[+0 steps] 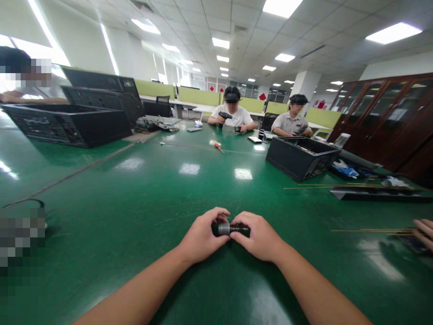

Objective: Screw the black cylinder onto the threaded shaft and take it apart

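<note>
Just above the green table, both hands meet around a dark tool that looks like a small power drill point(223, 229). It lies level, with a grey collar in the middle and a narrow ribbed tip pointing right. My left hand point(203, 237) wraps round its thicker black end, so that part is mostly hidden. With thumb and fingers, my right hand point(260, 237) closes about the narrow tip end. Any handle below is out of sight.
Black computer cases point(111, 128) stand at left, another case point(294, 158) at right. An orange screwdriver point(218, 147) lies mid-table. Thin rods point(368, 230) and a dark metal panel point(375, 194) lie right, near another person's hand point(425, 232). Several people sit around the table.
</note>
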{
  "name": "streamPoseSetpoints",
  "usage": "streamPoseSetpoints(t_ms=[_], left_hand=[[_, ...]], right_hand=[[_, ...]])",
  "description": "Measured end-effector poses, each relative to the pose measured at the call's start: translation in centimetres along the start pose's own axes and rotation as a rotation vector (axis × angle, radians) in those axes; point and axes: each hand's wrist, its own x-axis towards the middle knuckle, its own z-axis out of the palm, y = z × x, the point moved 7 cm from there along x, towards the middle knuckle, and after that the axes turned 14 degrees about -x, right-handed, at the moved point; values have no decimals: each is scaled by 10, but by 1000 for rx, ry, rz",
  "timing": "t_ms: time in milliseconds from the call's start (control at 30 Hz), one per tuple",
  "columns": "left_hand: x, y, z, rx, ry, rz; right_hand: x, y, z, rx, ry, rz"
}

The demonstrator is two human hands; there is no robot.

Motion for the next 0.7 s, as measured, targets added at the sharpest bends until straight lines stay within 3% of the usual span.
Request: streamPoseSetpoints(t_ms=[400, 700], left_hand=[[-1, 1, -3, 26, 79, -28], [-2, 8, -6, 166, 75, 38]], right_hand=[[1, 2, 4, -35, -30, -1], [1, 2, 2, -71, -13, -18]])
